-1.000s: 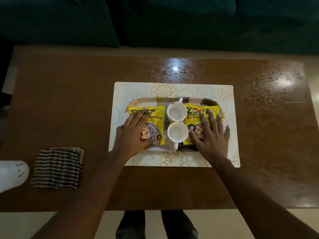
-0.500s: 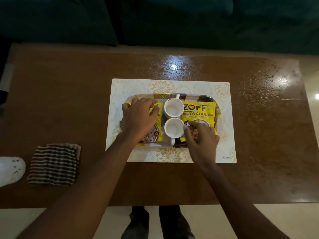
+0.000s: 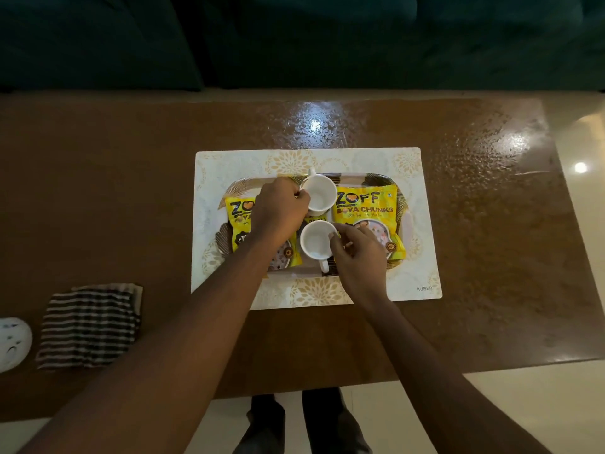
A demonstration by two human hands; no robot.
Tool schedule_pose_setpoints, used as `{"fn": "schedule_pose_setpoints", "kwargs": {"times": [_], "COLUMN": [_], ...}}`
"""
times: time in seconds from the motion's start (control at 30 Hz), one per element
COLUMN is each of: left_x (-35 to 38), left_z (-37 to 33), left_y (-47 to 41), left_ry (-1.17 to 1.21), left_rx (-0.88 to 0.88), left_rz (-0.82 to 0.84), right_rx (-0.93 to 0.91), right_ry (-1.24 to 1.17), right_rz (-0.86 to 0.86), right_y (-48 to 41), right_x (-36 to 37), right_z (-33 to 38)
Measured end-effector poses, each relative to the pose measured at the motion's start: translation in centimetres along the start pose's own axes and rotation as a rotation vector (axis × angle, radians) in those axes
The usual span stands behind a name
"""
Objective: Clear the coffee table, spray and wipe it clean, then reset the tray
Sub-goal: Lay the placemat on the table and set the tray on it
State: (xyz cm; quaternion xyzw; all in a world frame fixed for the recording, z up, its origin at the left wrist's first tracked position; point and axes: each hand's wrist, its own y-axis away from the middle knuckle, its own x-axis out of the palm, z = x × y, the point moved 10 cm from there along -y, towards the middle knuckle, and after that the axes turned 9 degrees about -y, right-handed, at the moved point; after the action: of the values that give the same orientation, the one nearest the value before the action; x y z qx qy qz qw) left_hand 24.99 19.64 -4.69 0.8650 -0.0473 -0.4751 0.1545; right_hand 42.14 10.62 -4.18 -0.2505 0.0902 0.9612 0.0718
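A patterned tray [image 3: 404, 224] lies on a cream placemat [image 3: 415, 276] in the middle of the brown coffee table [image 3: 131, 198]. On the tray are two yellow soya chunk packets, one left [image 3: 239, 224] and one right [image 3: 366, 204], with two white cups between them. My left hand [image 3: 278, 208] pinches the left rim of the far cup [image 3: 319, 194]. My right hand [image 3: 358, 257] grips the right rim of the near cup [image 3: 316, 240]. Both cups are upright and look empty.
A folded striped cloth [image 3: 88, 326] lies near the table's front left. Beside it, at the left edge, sits a white rounded object [image 3: 13, 342]. A dark sofa [image 3: 294, 37] runs behind the table. My legs [image 3: 304, 424] stand at the front edge.
Both hands left the yellow packets and came inward to the cups. The left hand now grips the far cup's rim and the right hand the near cup's rim.
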Motion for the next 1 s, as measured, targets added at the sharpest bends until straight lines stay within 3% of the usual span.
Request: {"fn": "schedule_pose_setpoints", "kwargs": {"times": [0.3, 0.57, 0.7, 0.8, 0.9, 1.0], "left_x": [-0.6, -1.1, -2.9, -4.3, -3.5, -1.1], "left_z": [-0.5, -0.7, -0.2, 0.5, 2.0, 3.8], "left_y": [-0.3, 0.0, 1.3, 3.4, 4.9, 5.9], "left_ry": [-0.074, -0.129, -0.119, -0.248, -0.415, -0.485], "left_rx": [0.024, 0.104, 0.127, 0.16, 0.191, 0.214], "left_rz": [0.045, -0.012, -0.114, -0.25, -0.28, -0.18], "right_rx": [0.051, 0.063, 0.024, -0.029, -0.073, -0.105], "right_ry": [0.029, 0.016, -0.018, 0.043, 0.283, 0.539], "right_rz": [-0.093, -0.146, -0.216, -0.29, -0.138, 0.109], "right_y": [0.9, 1.5, 1.0, 0.1, -1.5, -2.5], "right_x": [0.0, -0.3, -1.4, -3.6, -3.4, -1.5], "right_z": [-0.7, -0.2, -0.2, -0.8, -1.6, -3.0]}}
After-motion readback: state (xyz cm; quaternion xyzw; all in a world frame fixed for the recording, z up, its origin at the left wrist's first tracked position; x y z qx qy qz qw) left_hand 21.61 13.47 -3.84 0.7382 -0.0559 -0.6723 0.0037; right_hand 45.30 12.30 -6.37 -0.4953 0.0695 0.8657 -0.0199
